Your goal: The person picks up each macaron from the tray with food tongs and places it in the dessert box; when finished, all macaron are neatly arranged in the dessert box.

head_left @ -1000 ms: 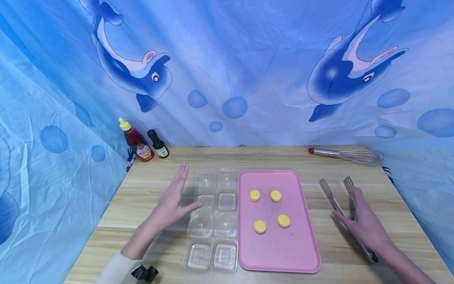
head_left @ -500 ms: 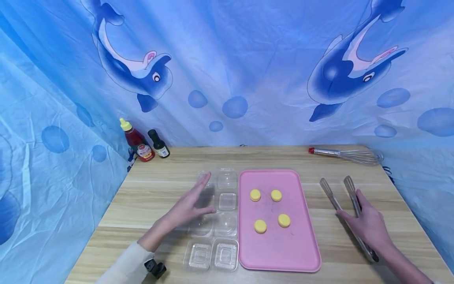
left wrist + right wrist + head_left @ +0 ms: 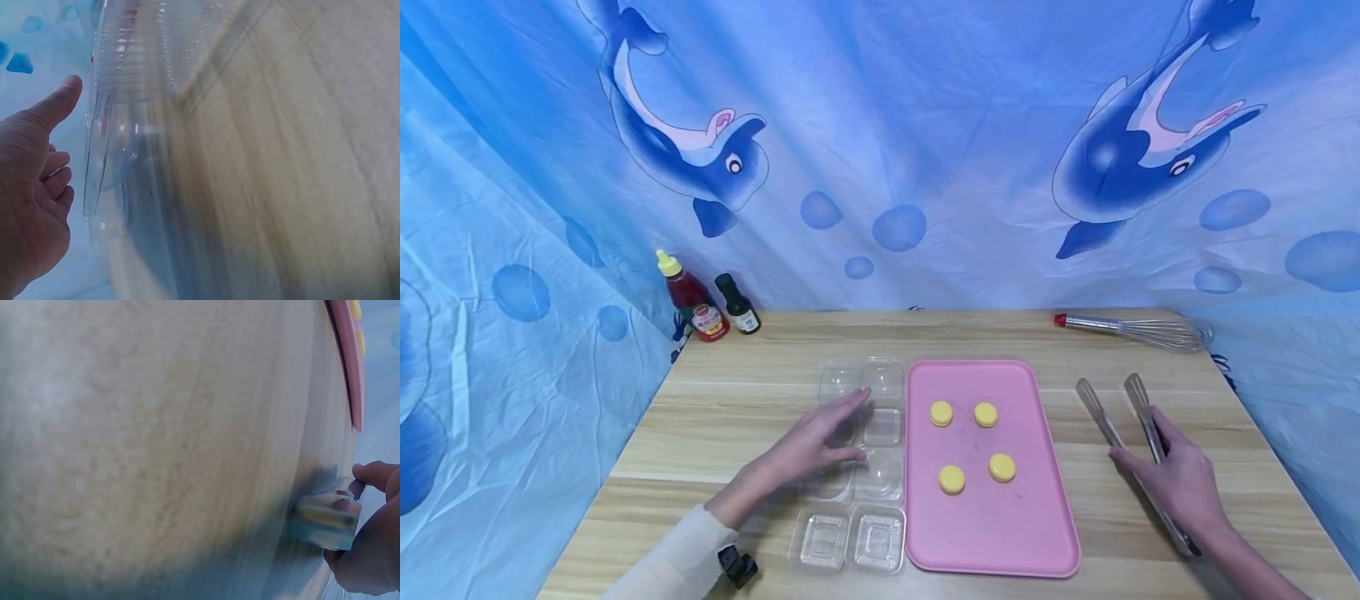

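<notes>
I can make out no readable words or numbers from here. The red bottle point(image 3: 688, 292) bears a label point(image 3: 708, 322) on its lower part, with a small red emblem near the top and rows of marks, but the lettering is too small for me to read. The dark bottle point(image 3: 733, 298) just beside it has a white label point(image 3: 747, 321) whose dark marks I cannot decipher either.

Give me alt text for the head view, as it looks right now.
A person's right hand holds spread metal tongs, and the left hand is over clear containers. Between the hands, a pink tray bears four yellow rounds. On the wooden table, two bottles stand back left; a whisk lies back right.
</notes>
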Available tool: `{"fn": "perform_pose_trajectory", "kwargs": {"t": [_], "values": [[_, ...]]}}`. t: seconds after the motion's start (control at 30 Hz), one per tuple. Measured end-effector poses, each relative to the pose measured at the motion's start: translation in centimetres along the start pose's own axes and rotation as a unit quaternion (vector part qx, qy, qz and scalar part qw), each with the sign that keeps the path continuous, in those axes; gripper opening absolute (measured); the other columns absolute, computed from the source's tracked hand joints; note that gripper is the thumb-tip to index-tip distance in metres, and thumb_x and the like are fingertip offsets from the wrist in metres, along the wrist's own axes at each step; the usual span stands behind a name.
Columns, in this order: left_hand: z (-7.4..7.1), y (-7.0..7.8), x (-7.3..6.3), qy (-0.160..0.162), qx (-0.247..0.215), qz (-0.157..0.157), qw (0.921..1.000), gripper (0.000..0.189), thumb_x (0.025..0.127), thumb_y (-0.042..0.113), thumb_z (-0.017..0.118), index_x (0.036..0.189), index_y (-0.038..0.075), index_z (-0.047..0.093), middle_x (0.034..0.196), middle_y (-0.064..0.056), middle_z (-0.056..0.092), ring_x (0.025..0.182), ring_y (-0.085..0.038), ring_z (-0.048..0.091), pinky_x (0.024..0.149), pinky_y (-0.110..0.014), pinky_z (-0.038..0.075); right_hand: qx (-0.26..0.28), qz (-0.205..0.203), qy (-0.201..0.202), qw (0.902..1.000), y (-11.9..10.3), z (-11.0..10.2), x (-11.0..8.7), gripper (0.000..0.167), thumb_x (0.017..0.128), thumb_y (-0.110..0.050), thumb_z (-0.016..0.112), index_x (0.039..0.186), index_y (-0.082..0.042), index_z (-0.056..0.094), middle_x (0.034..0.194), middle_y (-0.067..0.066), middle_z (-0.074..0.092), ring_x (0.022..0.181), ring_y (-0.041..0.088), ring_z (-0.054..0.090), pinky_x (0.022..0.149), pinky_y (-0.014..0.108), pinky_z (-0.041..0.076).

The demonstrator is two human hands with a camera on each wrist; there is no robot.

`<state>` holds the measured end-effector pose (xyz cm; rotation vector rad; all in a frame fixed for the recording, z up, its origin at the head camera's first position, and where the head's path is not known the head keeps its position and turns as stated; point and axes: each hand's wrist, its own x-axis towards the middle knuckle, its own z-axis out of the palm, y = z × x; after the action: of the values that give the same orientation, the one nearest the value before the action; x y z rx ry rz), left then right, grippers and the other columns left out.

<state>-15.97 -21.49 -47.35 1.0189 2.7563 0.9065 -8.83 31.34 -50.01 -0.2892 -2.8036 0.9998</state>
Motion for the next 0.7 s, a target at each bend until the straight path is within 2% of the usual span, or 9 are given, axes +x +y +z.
{"fn": "perform_pose_trajectory", "kwargs": {"t": [0.3, 0.43, 0.5, 0.6, 0.67, 0.7], "values": [[0.4, 0.2, 0.1, 0.015, 0.019, 0.004, 0.9997, 0.091, 0.092, 0.033, 0.084, 0.165, 0.007, 0.036, 0.166, -0.023, 0.038, 0.150, -0.043, 0.041, 0.122, -0.061, 0.033, 0.004, -0.024, 0.033, 0.9992, 0.2, 0.2, -0.1, 0.083, 0.089, -0.021, 0.086, 0.154, 0.010, 0.044, 0.142, 0.045, 0.047, 0.125, 0.063, 0.053, 0.090, 0.068, 0.049], [0.6, 0.3, 0.3, 0.015, 0.022, 0.003, 0.9997, 0.090, 0.092, 0.032, 0.083, 0.165, 0.006, 0.036, 0.165, -0.023, 0.038, 0.150, -0.042, 0.041, 0.123, -0.061, 0.032, 0.013, -0.036, 0.036, 0.9986, -0.1, 0.1, -0.3, 0.082, 0.089, -0.021, 0.087, 0.154, 0.009, 0.046, 0.140, 0.043, 0.051, 0.123, 0.062, 0.055, 0.090, 0.067, 0.049], [0.8, 0.2, 0.4, 0.015, 0.022, 0.005, 0.9996, 0.089, 0.093, 0.032, 0.083, 0.164, 0.006, 0.037, 0.165, -0.023, 0.039, 0.150, -0.041, 0.041, 0.123, -0.060, 0.032, 0.019, -0.044, 0.033, 0.9983, -0.5, 0.0, -0.3, 0.083, 0.088, -0.021, 0.088, 0.155, 0.007, 0.046, 0.142, 0.041, 0.051, 0.124, 0.062, 0.055, 0.094, 0.067, 0.049], [0.9, 0.1, 0.5, 0.014, 0.022, 0.009, 0.9996, 0.087, 0.093, 0.030, 0.083, 0.163, 0.005, 0.038, 0.164, -0.023, 0.041, 0.150, -0.041, 0.042, 0.124, -0.059, 0.033, 0.025, -0.067, 0.034, 0.9969, -1.3, 0.0, -0.3, 0.086, 0.085, -0.019, 0.091, 0.155, 0.005, 0.047, 0.143, 0.039, 0.053, 0.123, 0.056, 0.059, 0.097, 0.034, 0.055], [1.1, 0.0, 0.5, 0.016, 0.024, 0.012, 0.9995, 0.086, 0.093, 0.030, 0.084, 0.163, 0.004, 0.039, 0.163, -0.023, 0.042, 0.150, -0.040, 0.043, 0.124, -0.058, 0.033, 0.028, -0.088, 0.035, 0.9951, -2.0, 0.0, -0.3, 0.086, 0.082, -0.015, 0.093, 0.153, 0.006, 0.049, 0.141, 0.040, 0.055, 0.119, 0.054, 0.061, 0.089, 0.012, 0.048], [1.1, 0.0, 0.6, 0.016, 0.025, 0.013, 0.9995, 0.086, 0.093, 0.030, 0.083, 0.162, 0.004, 0.040, 0.163, -0.023, 0.043, 0.150, -0.039, 0.043, 0.124, -0.058, 0.033, 0.028, -0.103, 0.039, 0.9935, -2.4, 0.1, -0.3, 0.085, 0.080, -0.013, 0.094, 0.151, 0.007, 0.052, 0.138, 0.040, 0.057, 0.115, 0.052, 0.063, 0.082, 0.005, 0.041]]}}
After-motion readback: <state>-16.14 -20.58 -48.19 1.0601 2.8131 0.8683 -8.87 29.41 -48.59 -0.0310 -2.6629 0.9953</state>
